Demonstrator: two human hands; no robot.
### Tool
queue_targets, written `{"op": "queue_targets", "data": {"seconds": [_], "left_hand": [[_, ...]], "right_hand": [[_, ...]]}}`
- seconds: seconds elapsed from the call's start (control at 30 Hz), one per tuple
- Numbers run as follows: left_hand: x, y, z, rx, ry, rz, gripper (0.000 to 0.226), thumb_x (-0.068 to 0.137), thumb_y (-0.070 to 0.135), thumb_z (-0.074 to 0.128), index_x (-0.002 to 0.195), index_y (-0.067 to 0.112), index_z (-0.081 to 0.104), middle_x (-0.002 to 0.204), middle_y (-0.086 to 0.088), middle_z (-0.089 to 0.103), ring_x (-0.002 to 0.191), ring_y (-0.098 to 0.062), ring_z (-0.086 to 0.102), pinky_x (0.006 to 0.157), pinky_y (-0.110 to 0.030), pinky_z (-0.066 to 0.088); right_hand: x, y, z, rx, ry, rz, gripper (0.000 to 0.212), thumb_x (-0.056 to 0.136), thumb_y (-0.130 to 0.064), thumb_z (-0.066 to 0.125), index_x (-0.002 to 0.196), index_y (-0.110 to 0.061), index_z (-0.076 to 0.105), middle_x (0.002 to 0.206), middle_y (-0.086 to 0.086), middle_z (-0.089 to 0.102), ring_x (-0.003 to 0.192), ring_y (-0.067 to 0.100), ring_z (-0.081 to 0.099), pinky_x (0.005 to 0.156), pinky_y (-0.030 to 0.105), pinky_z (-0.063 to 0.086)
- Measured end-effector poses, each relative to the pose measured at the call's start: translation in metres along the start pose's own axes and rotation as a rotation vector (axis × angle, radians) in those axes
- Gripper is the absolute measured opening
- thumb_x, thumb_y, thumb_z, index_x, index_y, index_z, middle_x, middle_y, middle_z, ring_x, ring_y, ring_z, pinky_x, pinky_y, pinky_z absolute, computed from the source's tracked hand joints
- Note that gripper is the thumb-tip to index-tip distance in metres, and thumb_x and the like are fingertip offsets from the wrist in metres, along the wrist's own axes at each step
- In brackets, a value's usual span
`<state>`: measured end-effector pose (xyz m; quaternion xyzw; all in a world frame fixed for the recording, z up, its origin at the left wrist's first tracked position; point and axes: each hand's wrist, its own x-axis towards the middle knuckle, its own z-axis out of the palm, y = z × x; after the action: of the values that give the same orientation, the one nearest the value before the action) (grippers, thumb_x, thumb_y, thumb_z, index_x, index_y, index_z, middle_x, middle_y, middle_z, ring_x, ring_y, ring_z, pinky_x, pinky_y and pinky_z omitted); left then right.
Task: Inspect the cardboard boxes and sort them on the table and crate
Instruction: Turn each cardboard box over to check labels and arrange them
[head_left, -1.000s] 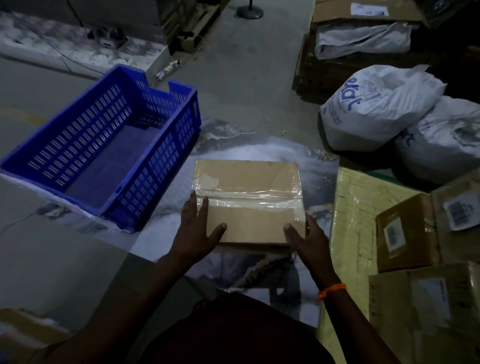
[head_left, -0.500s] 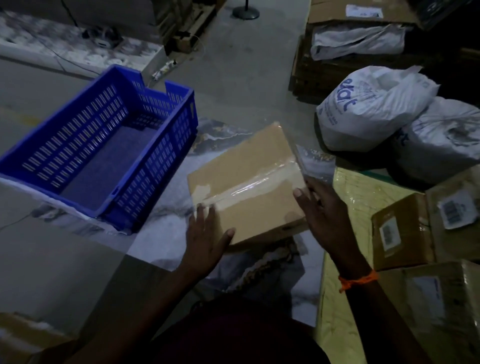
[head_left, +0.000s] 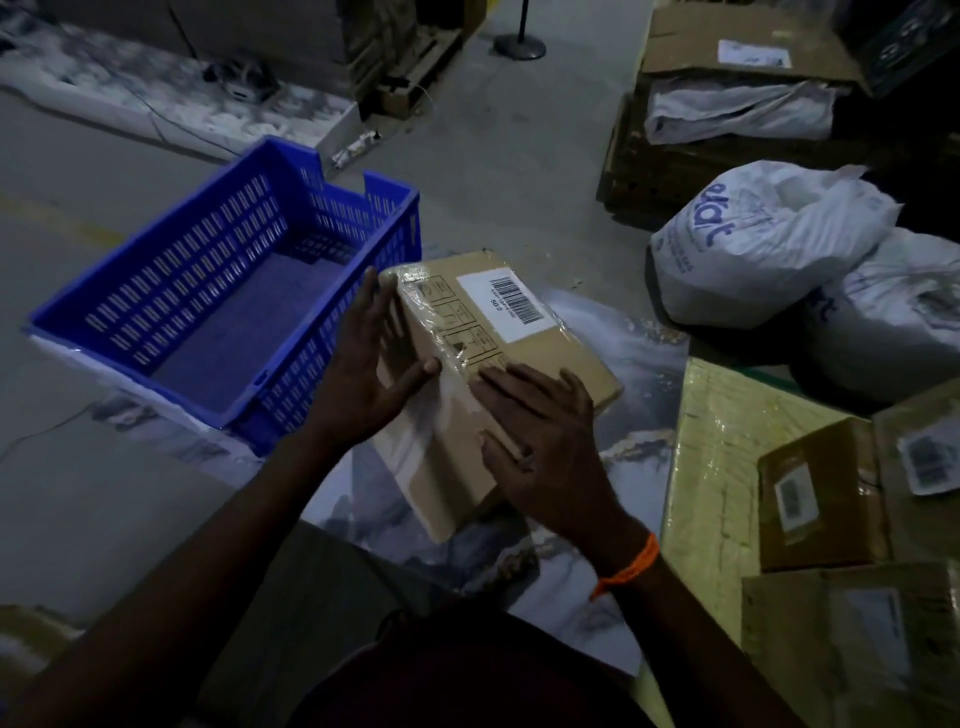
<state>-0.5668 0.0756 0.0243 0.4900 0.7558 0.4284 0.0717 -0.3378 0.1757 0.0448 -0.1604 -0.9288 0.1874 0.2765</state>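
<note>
Now you hold the box (head_left: 524, 343) up over the bench (head_left: 623, 415), tipped, label up. Your left hand (head_left: 363, 374) presses flat on its left side. Your right hand (head_left: 540, 441) lies flat on its near end. Its long side runs away from you. The crate (head_left: 171, 291) sits just left, nearer your left hand.

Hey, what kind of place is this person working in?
Probably a parcel warehouse or sorting area: barcode-labelled cardboard boxes, a blue plastic crate for sorting, and white printed sacks lying on the floor.
</note>
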Motion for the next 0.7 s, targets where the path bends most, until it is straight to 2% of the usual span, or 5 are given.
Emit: {"op": "queue_targets", "data": {"seconds": [0.1, 0.23, 0.4, 0.53, 0.7], "left_hand": [[-0.001, 0.001, -0.009, 0.096, -0.036, 0.089, 0.089, 0.084, 0.062, 0.066, 0.157, 0.028, 0.028, 0.171, -0.002, 0.0, 0.156, -0.026, 0.008, 0.113, -0.053, 0.031], [-0.014, 0.007, -0.006, 0.127, 0.014, 0.171, 0.063, 0.088, 0.046, 0.071, 0.139, 0.015, 0.051, 0.163, -0.013, 0.025, 0.15, -0.031, 0.026, 0.112, -0.054, 0.041], [-0.04, 0.026, 0.018, 0.143, -0.03, 0.397, 0.036, 0.09, 0.034, 0.071, 0.113, 0.007, 0.065, 0.141, -0.014, 0.056, 0.143, -0.03, 0.041, 0.109, -0.057, 0.041], [-0.035, 0.04, 0.018, 0.128, -0.017, 0.319, 0.033, 0.089, 0.043, 0.07, 0.101, 0.013, 0.064, 0.129, -0.008, 0.065, 0.134, -0.023, 0.051, 0.113, -0.06, 0.033], [-0.001, 0.061, 0.016, 0.315, -0.129, 0.181, 0.065, 0.097, 0.061, 0.044, 0.139, 0.013, 0.055, 0.146, -0.007, 0.054, 0.142, -0.023, 0.042, 0.12, -0.057, 0.026]], "right_hand": [[0.007, 0.032, -0.021, 0.067, -0.115, -0.017, 0.052, 0.088, -0.032, 0.063, 0.14, -0.028, 0.064, 0.15, -0.011, 0.056, 0.147, 0.016, 0.043, 0.119, 0.064, 0.019], [0.01, 0.06, -0.042, 0.096, -0.249, 0.008, 0.062, 0.082, -0.01, 0.063, 0.14, -0.031, 0.062, 0.151, -0.018, 0.052, 0.151, 0.012, 0.037, 0.121, 0.069, 0.012], [-0.003, 0.08, -0.05, 0.109, -0.172, 0.125, 0.049, 0.084, -0.019, 0.045, 0.124, -0.03, 0.072, 0.141, -0.015, 0.061, 0.148, 0.008, 0.041, 0.123, 0.068, 0.013], [-0.001, 0.068, -0.043, 0.011, -0.077, 0.125, 0.037, 0.093, -0.027, 0.048, 0.117, -0.022, 0.076, 0.135, -0.008, 0.068, 0.139, 0.007, 0.05, 0.125, 0.062, 0.014], [0.032, 0.052, -0.027, -0.113, -0.109, 0.152, 0.049, 0.101, -0.042, 0.046, 0.137, -0.014, 0.065, 0.146, 0.009, 0.062, 0.14, 0.024, 0.052, 0.122, 0.056, 0.028]]}}
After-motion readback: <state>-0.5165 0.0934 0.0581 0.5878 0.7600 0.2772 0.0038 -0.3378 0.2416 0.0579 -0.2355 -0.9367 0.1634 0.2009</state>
